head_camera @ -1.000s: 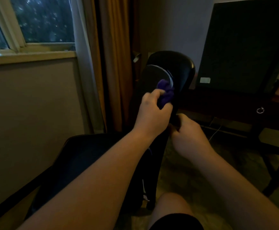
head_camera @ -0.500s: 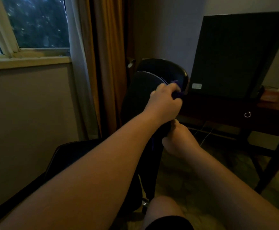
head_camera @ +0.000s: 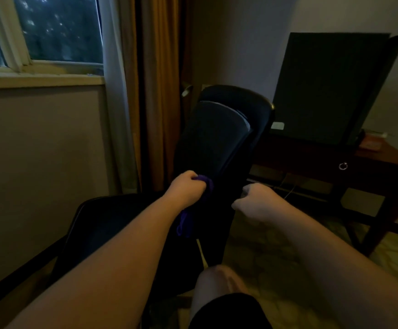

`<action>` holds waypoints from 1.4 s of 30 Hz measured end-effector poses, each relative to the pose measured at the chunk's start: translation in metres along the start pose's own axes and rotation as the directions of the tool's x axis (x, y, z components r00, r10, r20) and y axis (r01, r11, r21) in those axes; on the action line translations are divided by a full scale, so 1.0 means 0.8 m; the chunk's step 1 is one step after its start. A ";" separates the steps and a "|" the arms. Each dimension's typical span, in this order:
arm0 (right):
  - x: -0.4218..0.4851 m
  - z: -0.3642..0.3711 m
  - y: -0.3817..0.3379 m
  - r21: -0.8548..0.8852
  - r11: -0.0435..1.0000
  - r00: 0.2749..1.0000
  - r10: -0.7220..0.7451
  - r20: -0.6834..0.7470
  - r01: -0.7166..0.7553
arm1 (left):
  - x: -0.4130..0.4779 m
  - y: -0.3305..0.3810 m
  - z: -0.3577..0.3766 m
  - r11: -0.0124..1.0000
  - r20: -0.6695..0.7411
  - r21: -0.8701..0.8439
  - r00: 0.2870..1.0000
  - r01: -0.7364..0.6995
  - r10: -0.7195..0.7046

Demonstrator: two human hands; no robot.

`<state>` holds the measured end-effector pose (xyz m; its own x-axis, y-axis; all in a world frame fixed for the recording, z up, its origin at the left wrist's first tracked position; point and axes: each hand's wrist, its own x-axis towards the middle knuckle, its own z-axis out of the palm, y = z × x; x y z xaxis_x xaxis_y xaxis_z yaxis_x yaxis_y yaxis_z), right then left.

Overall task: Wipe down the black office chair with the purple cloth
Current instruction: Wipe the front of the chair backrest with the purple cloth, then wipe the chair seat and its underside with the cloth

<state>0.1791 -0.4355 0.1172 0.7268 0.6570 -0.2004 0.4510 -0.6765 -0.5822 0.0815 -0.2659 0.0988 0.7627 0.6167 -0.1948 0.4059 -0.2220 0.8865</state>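
Observation:
The black office chair (head_camera: pixel 219 138) stands in front of me, its tall backrest seen edge-on and its seat (head_camera: pixel 112 224) to the lower left. My left hand (head_camera: pixel 186 189) grips the bunched purple cloth (head_camera: pixel 204 186) and presses it against the lower left side of the backrest; a loose end of the cloth hangs down below the hand. My right hand (head_camera: pixel 255 201) is curled round the right edge of the backrest at about the same height. Its fingertips are hidden behind the edge.
A dark wooden table (head_camera: pixel 373 172) with a ring pull stands at the right, carrying a large black panel (head_camera: pixel 330 86). A window (head_camera: pixel 41 34) and curtains (head_camera: pixel 150 91) are at the left. My knee (head_camera: pixel 219 283) is at the bottom, over patterned floor.
My left hand has slid the cloth from near the top of the backrest down to its lower part. My right hand stayed on the backrest's right edge. The view tilted upward a little.

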 end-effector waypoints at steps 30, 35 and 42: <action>0.152 0.335 0.068 0.089 0.996 0.976 -0.040 0.215 0.021 | 0.113 -0.312 0.001 0.916 0.019 0.368 0.984 0.159 -0.178; 0.177 0.371 0.066 0.072 0.990 0.935 0.091 0.343 -0.123 | 0.131 -0.358 0.001 0.841 -0.053 0.513 0.984 0.171 -0.167; 0.215 0.416 0.061 -0.211 0.976 0.983 0.087 0.164 -0.051 | 0.154 -0.393 0.009 0.606 0.018 0.777 0.956 0.170 -0.291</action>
<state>0.1539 -0.2445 -0.2075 0.6682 0.6417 -0.3766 0.5130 -0.7639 -0.3914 0.0513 -0.1253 -0.2069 0.6204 0.6407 -0.4524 0.7668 -0.6168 0.1779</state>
